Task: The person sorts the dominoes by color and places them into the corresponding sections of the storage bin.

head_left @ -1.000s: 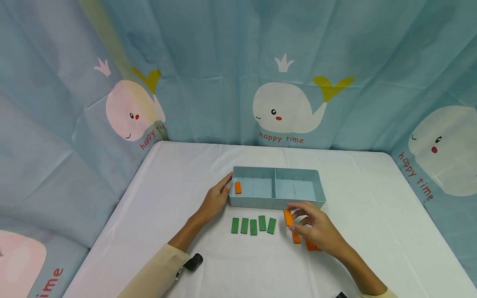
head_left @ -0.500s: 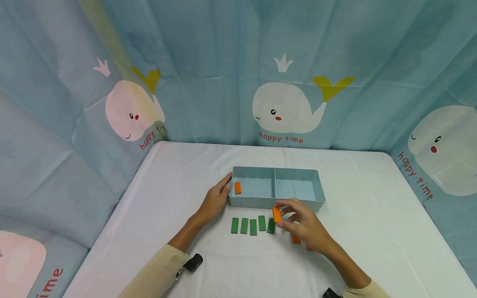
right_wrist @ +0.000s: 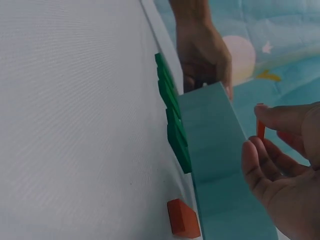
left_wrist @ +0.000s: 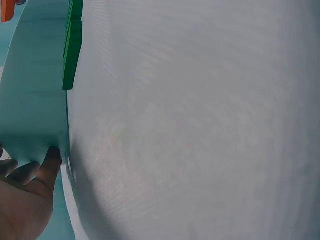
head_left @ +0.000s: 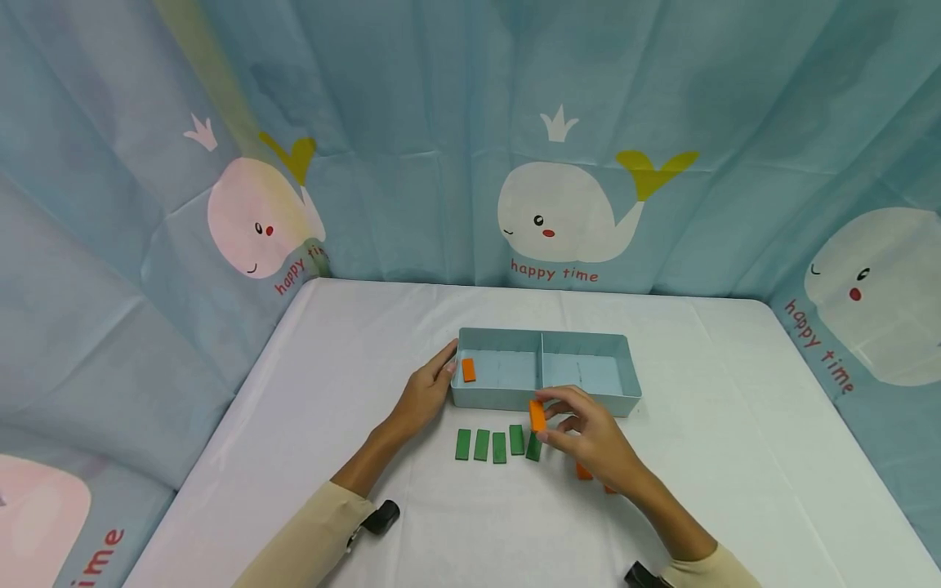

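A light blue two-compartment box (head_left: 500,399) stands on the white table. My left hand (head_left: 422,398) rests against its left end, fingertips touching the wall in the left wrist view. Between thumb and fingers my right hand (head_left: 591,434) pinches a small flat orange block (head_left: 537,416), held upright just in front of the box's front wall, near the divider. Another orange block (head_left: 468,370) lies in the left compartment, at its left side. In the right wrist view the pinched orange block (right_wrist: 260,127) shows edge-on between the fingertips.
Several green blocks (head_left: 481,445) lie in a row before the box; the rightmost is partly behind the right hand. Loose orange blocks (head_left: 584,471) sit under that hand, partly hidden. A blue curtain (head_left: 412,220) with whale prints hangs behind the table.
My right hand has carried the pinched orange block leftward and slightly away from me, from over the loose orange blocks toward the box's middle. The left hand and the box stay in place.
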Action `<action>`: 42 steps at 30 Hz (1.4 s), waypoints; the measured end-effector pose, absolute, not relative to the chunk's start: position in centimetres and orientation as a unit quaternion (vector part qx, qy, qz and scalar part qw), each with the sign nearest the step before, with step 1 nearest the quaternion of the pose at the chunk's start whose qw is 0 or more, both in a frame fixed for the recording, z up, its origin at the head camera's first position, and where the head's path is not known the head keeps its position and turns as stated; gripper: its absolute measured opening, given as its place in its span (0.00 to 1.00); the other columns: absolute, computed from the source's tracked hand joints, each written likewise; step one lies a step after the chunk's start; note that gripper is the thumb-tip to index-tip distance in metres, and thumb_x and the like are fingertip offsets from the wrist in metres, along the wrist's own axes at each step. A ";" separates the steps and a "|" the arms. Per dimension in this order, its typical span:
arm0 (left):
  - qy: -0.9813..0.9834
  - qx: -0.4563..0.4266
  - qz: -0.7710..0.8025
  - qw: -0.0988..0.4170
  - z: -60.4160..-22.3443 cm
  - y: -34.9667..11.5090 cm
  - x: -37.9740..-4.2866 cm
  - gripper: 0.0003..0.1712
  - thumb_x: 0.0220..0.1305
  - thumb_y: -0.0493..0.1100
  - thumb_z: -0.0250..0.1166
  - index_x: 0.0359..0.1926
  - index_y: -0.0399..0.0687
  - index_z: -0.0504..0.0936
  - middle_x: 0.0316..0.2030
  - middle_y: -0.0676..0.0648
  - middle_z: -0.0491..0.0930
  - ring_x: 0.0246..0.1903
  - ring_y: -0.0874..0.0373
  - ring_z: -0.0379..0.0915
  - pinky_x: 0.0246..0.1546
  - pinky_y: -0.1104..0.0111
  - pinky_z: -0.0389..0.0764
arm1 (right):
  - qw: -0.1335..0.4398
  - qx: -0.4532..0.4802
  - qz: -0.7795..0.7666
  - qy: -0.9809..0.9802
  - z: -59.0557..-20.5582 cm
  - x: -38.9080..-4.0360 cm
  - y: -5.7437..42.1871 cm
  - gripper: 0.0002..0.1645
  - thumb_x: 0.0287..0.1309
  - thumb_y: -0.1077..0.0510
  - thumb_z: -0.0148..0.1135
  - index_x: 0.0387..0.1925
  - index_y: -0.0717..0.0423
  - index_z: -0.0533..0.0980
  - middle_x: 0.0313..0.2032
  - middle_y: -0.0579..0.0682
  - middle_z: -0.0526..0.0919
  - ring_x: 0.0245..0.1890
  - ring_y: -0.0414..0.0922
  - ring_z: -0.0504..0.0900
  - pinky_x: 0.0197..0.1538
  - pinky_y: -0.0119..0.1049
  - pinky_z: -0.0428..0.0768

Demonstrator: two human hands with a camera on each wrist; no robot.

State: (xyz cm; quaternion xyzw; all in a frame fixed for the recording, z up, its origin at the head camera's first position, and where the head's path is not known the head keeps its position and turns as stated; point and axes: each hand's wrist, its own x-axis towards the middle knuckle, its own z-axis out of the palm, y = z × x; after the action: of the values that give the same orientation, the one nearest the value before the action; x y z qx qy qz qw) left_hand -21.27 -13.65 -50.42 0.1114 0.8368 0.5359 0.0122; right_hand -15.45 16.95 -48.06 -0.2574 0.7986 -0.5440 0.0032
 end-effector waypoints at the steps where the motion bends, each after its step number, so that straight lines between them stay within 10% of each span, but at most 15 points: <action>1: 0.838 0.110 0.535 0.012 -50.4 -13.6 -21.3 0.31 0.87 0.44 0.47 0.84 0.49 0.57 0.82 0.50 0.58 0.82 0.53 0.51 0.82 0.51 0.56 | 0.001 -0.260 -0.544 0.798 -48.1 -15.5 16.9 0.30 0.64 0.62 0.75 0.66 0.59 0.77 0.60 0.51 0.82 0.53 0.45 0.83 0.48 0.32 0.87; 13: 0.840 0.107 0.531 0.015 -50.5 -13.7 -21.3 0.31 0.87 0.45 0.47 0.84 0.48 0.57 0.82 0.50 0.59 0.82 0.53 0.51 0.82 0.52 0.56 | -0.014 -0.254 -0.539 0.803 -47.6 -16.4 15.6 0.31 0.63 0.61 0.76 0.66 0.48 0.78 0.61 0.52 0.82 0.53 0.46 0.84 0.50 0.34 0.88; 42: 0.841 0.106 0.530 0.008 -50.3 -13.5 -21.3 0.31 0.87 0.44 0.47 0.84 0.46 0.58 0.82 0.49 0.59 0.82 0.50 0.52 0.81 0.50 0.57 | -0.046 -0.246 -0.527 0.812 -46.8 -18.9 12.8 0.32 0.63 0.64 0.75 0.67 0.54 0.78 0.60 0.48 0.82 0.54 0.45 0.84 0.54 0.35 0.87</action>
State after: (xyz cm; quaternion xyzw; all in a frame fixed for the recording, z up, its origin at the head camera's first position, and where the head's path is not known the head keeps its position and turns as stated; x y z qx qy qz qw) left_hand -21.27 -13.54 -50.31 0.1056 0.8411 0.5305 0.0082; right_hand -18.92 12.84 -46.76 -0.2463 0.8119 -0.5273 -0.0462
